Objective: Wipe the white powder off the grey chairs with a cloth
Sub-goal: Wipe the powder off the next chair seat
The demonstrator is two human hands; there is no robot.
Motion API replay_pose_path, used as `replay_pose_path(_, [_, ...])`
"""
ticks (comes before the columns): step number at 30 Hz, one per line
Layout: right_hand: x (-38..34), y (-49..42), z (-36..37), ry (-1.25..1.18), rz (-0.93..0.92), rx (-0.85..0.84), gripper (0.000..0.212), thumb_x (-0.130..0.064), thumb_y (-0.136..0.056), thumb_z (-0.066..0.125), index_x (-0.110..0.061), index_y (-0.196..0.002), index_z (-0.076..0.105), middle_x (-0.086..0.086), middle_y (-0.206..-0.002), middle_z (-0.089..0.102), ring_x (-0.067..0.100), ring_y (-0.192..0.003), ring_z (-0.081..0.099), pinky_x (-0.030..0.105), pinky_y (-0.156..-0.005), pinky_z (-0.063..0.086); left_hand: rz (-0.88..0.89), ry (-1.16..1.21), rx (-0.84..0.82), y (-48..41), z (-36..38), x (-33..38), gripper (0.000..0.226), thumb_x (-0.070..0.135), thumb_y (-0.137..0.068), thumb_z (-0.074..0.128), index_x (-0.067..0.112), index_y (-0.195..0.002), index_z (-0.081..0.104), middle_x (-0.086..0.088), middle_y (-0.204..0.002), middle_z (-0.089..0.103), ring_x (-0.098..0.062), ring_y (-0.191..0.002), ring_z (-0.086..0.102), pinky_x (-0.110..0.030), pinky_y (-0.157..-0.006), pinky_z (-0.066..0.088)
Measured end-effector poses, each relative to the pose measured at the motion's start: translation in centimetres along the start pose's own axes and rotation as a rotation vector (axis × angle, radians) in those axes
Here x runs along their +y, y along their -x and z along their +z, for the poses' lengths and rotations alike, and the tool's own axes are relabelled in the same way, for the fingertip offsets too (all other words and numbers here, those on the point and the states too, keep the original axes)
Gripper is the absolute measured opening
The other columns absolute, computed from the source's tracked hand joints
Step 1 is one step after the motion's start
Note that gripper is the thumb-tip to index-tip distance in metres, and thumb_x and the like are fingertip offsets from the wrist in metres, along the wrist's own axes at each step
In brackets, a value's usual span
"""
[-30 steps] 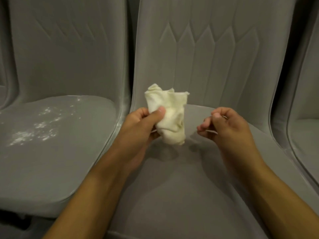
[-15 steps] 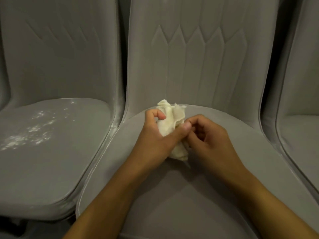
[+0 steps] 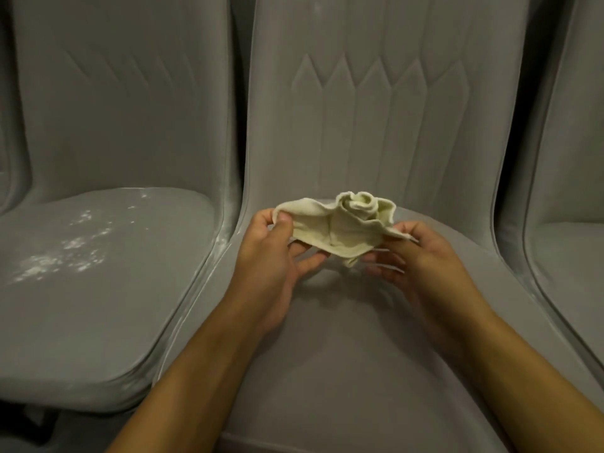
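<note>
Grey chairs (image 3: 327,371) side by side, white powder (image 3: 65,253) at nine o'clock. Dead centre, left hand (image 3: 271,266) and right hand (image 3: 421,259) each pinch an edge of the cloth (image 3: 336,223), holding it spread (probably hunting a clean face).

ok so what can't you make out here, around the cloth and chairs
Head view only:
Underside of the cloth: hidden by its own folds.
Seat of the middle chair beneath the left hand, right hand and forearms: covered, so powder there is unknown.
The right chair: cut by the frame edge; powder cannot be told.
The left chair: cut at the left edge, so the white powder may run further.
</note>
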State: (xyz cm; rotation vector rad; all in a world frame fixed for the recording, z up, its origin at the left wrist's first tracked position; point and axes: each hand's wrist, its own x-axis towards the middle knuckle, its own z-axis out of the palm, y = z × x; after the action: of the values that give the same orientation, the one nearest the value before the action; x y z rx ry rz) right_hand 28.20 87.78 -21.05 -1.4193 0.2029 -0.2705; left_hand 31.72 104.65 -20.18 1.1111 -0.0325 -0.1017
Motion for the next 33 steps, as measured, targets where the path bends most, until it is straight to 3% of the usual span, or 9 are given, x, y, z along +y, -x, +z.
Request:
replay_pose_path(4, [-0.3,1.0,0.2,0.130,-0.045,-0.142,0.022,-0.031,-0.094,0.062,-0.010,-0.100,0.061,0.005,-0.088,0.075,0.021,-0.082,0.072,0.040,-0.078,0.059,0.054,-0.103,-0.035,0.3,0.2,0.0,0.021,0.013,-0.103,0.055,0.010,-0.122,0.050,-0.011,-0.112,0.071,-0.023,-0.097,0.075,-0.044,-0.081,0.063])
replay_pose_path(8, [-0.1,1.6,0.3,0.319,-0.206,-0.139,0.014,-0.030,-0.093,0.068,-0.018,-0.100,0.064,0.003,-0.092,0.072,0.028,-0.087,0.070,0.044,-0.073,0.059,0.160,-0.397,-0.200,0.3,-0.8,-0.9,0.065,0.024,-0.079,0.078,0.028,-0.137,0.048,0.000,-0.122,0.068,-0.014,-0.110,0.070,-0.039,-0.091,0.060])
replay_pose_path(11, [-0.4,1.7,-0.1,0.405,-0.285,-0.244,0.023,-0.034,-0.086,0.072,-0.022,-0.102,0.062,-0.001,-0.092,0.069,0.021,-0.081,0.067,0.033,-0.065,0.057,0.201,-0.547,-0.247,0.9,-0.4,-1.1,0.084,0.035,-0.075,0.089,0.030,-0.143,0.041,0.012,-0.126,0.064,0.000,-0.111,0.066,-0.022,-0.090,0.056])
replay_pose_path(14, [-0.8,1.7,-0.3,0.362,-0.236,-0.367,0.030,-0.041,-0.089,0.066,-0.021,-0.112,0.065,0.000,-0.094,0.070,0.021,-0.080,0.066,0.032,-0.068,0.055,0.256,-0.479,-0.071,0.7,0.2,-0.8,0.075,0.046,-0.074,0.078,0.023,-0.136,0.043,0.007,-0.118,0.068,-0.004,-0.102,0.070,-0.029,-0.088,0.060])
replay_pose_path(17, [-0.7,1.6,-0.1,0.323,-0.249,-0.318,0.029,-0.032,-0.104,0.047,-0.018,-0.107,0.071,0.007,-0.084,0.070,0.018,-0.071,0.062,0.027,-0.063,0.051,0.237,-0.550,0.041,0.3,0.1,-0.4,0.079,0.066,-0.068,0.061,0.031,-0.131,0.028,0.010,-0.115,0.060,-0.006,-0.093,0.071,-0.029,-0.082,0.061])
replay_pose_path(20, [-0.3,1.5,0.3,0.350,-0.306,-0.209,0.013,-0.023,-0.098,0.060,-0.015,-0.096,0.070,0.006,-0.070,0.067,0.018,-0.062,0.062,0.021,-0.056,0.050,0.254,-0.580,-0.066,0.7,-0.1,-0.4,0.069,0.065,-0.072,0.059,0.029,-0.123,0.030,0.011,-0.098,0.062,0.002,-0.080,0.071,-0.019,-0.068,0.059])
replay_pose_path(24, [0.3,1.3,0.2,0.363,-0.308,-0.139,0.025,-0.033,-0.084,0.075,-0.012,-0.090,0.063,-0.005,-0.055,0.053,0.006,-0.049,0.046,0.017,-0.046,0.041,0.271,-0.672,-0.306,0.7,-0.8,-1.1,0.055,0.052,-0.071,0.081,0.023,-0.113,0.059,0.008,-0.099,0.076,-0.009,-0.090,0.074,-0.032,-0.078,0.062])
replay_pose_path(30, [-0.1,1.6,-0.1,0.316,-0.267,-0.164,0.039,-0.051,-0.082,0.067,-0.013,-0.092,0.066,0.012,-0.070,0.059,0.014,-0.057,0.049,0.022,-0.051,0.044,0.269,-0.606,-0.343,0.6,-1.2,-0.7,0.033,0.029,-0.082,0.072,0.010,-0.110,0.074,0.000,-0.098,0.079,-0.015,-0.092,0.076,-0.033,-0.083,0.062])
replay_pose_path(33, [-0.1,1.5,-0.1,0.365,-0.324,-0.179,0.030,-0.043,-0.086,0.069,-0.015,-0.097,0.066,0.013,-0.077,0.064,0.025,-0.062,0.058,0.028,-0.054,0.053,0.263,-0.618,-0.352,0.7,-1.4,-0.6,0.027,0.029,-0.093,0.064,0.011,-0.109,0.076,-0.001,-0.097,0.079,-0.018,-0.093,0.075,-0.037,-0.086,0.062])
